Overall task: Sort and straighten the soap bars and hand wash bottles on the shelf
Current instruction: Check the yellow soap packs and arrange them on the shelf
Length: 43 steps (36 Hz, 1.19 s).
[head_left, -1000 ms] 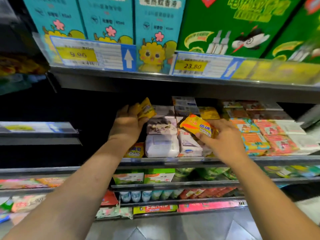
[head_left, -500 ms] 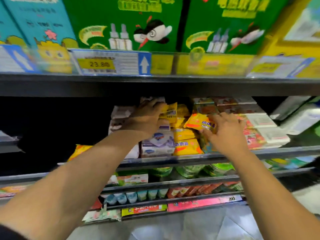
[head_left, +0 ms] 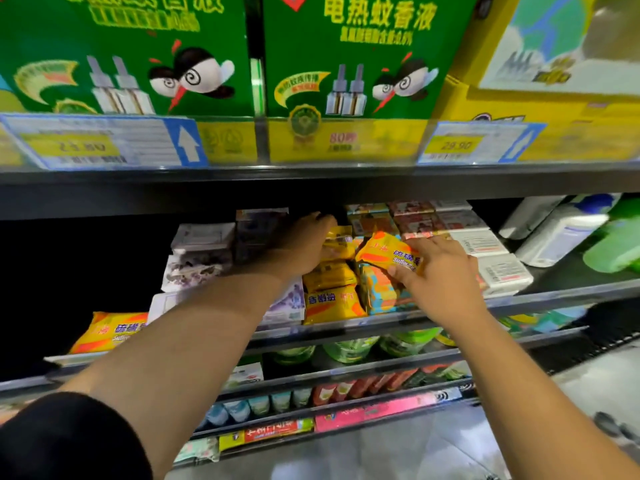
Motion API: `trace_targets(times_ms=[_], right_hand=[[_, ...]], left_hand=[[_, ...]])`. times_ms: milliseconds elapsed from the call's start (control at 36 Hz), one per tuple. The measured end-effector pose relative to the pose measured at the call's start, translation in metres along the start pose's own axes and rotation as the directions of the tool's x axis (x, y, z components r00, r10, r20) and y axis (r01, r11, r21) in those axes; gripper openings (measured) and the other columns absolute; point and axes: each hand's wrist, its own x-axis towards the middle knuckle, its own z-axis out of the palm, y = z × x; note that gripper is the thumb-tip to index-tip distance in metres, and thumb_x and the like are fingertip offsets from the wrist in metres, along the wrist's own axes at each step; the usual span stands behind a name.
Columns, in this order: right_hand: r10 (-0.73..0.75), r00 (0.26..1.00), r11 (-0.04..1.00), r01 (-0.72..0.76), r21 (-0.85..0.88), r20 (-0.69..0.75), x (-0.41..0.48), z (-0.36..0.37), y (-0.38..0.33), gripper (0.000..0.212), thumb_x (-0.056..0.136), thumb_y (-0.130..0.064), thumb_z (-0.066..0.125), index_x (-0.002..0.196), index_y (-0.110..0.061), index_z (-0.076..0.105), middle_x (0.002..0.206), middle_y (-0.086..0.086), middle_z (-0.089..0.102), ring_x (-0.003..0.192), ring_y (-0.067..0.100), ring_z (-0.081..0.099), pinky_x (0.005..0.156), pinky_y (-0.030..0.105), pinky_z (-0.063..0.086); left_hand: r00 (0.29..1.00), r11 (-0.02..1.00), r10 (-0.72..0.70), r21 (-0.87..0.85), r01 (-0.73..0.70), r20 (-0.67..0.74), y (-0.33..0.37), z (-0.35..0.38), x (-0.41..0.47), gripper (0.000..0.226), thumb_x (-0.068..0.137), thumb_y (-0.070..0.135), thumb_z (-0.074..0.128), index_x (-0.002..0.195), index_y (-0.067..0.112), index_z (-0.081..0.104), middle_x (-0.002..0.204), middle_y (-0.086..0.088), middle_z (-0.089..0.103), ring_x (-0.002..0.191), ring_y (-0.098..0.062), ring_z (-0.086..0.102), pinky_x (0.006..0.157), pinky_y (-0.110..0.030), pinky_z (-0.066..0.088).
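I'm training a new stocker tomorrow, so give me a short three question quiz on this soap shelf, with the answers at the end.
1. Multiple choice: the right hand grips A) a yellow-orange soap packet, B) a green bottle, C) a price tag.
2. True or false: the left hand rests empty on the front of the shelf.
3. Fill in: a lone yellow soap packet lies at the far ____ end of the shelf.
Key: 1 A. 2 False; it grips a small yellow packet back among the stacks. 3 Left.
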Motion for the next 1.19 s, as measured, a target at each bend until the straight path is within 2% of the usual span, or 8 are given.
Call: trace_targets(times_ms=[250, 333, 444, 583, 722, 917, 1083, 1194], right_hand=[[0.014, 0.999, 1.0, -0.014, -0.004, 0.049, -0.003, -0.006, -0.012, 0.057, 0.085, -0.055, 0.07, 0.132, -0.023, 0.063, 0.132, 0.004, 0.061, 0.128, 0.029, 0.045, 0.099, 0.047, 0.036], [-0.021, 0.997, 1.0, 0.022, -0.01, 0.075, -0.002, -0.008, -0.018, 0.055, 0.085, -0.053, 0.072, 0.132, -0.025, 0.063, 0.132, 0.002, 0.061, 0.13, 0.027, 0.043, 0.1, 0.046, 0.032], [-0.073, 0.992, 0.997, 0.075, -0.022, 0.107, 0.002, -0.007, -0.033, 0.051, 0.087, -0.051, 0.069, 0.132, -0.027, 0.062, 0.129, 0.001, 0.06, 0.128, 0.026, 0.044, 0.101, 0.045, 0.029], [-0.147, 0.979, 0.986, 0.156, -0.058, 0.139, 0.009, 0.001, -0.064, 0.048, 0.092, -0.046, 0.066, 0.136, -0.029, 0.058, 0.134, -0.002, 0.056, 0.129, 0.023, 0.043, 0.102, 0.046, 0.025], [-0.186, 0.934, 0.972, 0.22, -0.083, 0.305, 0.013, 0.015, -0.085, 0.046, 0.094, -0.035, 0.063, 0.139, -0.036, 0.051, 0.143, -0.008, 0.047, 0.135, 0.021, 0.033, 0.108, 0.058, 0.021], [-0.156, 0.92, 0.968, 0.215, -0.129, 0.36, 0.018, 0.022, -0.092, 0.046, 0.097, -0.027, 0.058, 0.142, -0.037, 0.05, 0.144, -0.005, 0.051, 0.133, 0.025, 0.035, 0.109, 0.055, 0.019], [-0.121, 0.894, 0.969, 0.2, -0.144, 0.431, 0.02, 0.019, -0.098, 0.05, 0.098, -0.047, 0.056, 0.147, -0.037, 0.046, 0.153, -0.01, 0.046, 0.14, 0.025, 0.028, 0.113, 0.052, 0.014], [-0.11, 0.866, 0.976, 0.186, -0.11, 0.488, 0.013, 0.026, -0.098, 0.053, 0.104, -0.058, 0.027, 0.155, -0.043, 0.028, 0.161, -0.017, 0.03, 0.152, 0.016, 0.014, 0.114, 0.066, -0.004]], left_hand=[[0.999, 0.998, 0.0, 0.067, -0.003, 0.041, -0.009, 0.003, 0.003, 0.058, 0.082, 0.048, 0.075, 0.131, 0.02, 0.062, 0.14, -0.005, 0.047, 0.134, -0.029, 0.036, 0.11, -0.039, 0.024], [0.999, 0.999, 0.018, -0.044, -0.016, 0.048, -0.019, -0.004, 0.002, 0.056, 0.082, 0.044, 0.077, 0.13, 0.017, 0.064, 0.137, -0.007, 0.05, 0.13, -0.029, 0.043, 0.107, -0.034, 0.031], [0.995, 0.992, 0.039, -0.125, -0.028, 0.092, -0.037, -0.02, -0.01, 0.04, 0.093, 0.029, 0.069, 0.127, 0.011, 0.063, 0.126, -0.009, 0.058, 0.115, -0.026, 0.056, 0.084, -0.024, 0.034], [1.0, 0.997, 0.014, -0.082, -0.012, 0.02, -0.058, -0.03, -0.043, 0.028, 0.099, 0.028, 0.057, 0.119, 0.01, 0.066, 0.128, -0.008, 0.058, 0.117, -0.025, 0.054, 0.091, -0.028, 0.037], [0.993, 1.0, -0.013, 0.03, 0.01, 0.114, -0.067, -0.029, -0.076, 0.05, 0.101, 0.045, 0.049, 0.147, 0.026, 0.044, 0.155, 0.002, 0.035, 0.142, -0.022, 0.031, 0.115, -0.031, 0.022], [0.99, 0.993, -0.082, 0.091, 0.071, 0.114, -0.072, -0.004, -0.096, 0.062, 0.101, 0.058, 0.03, 0.156, 0.035, 0.018, 0.165, 0.012, 0.001, 0.151, -0.019, -0.001, 0.123, -0.044, 0.005], [0.998, 0.99, -0.066, 0.129, 0.062, 0.023, -0.071, 0.0, -0.103, 0.062, 0.101, 0.058, 0.028, 0.157, 0.035, 0.016, 0.165, 0.011, 0.003, 0.152, -0.017, -0.002, 0.121, -0.044, 0.0], [0.999, 0.988, -0.049, 0.146, 0.049, -0.007, -0.072, 0.001, -0.103, 0.061, 0.1, 0.057, 0.029, 0.156, 0.035, 0.019, 0.165, 0.011, 0.007, 0.151, -0.017, 0.003, 0.12, -0.043, 0.004]])
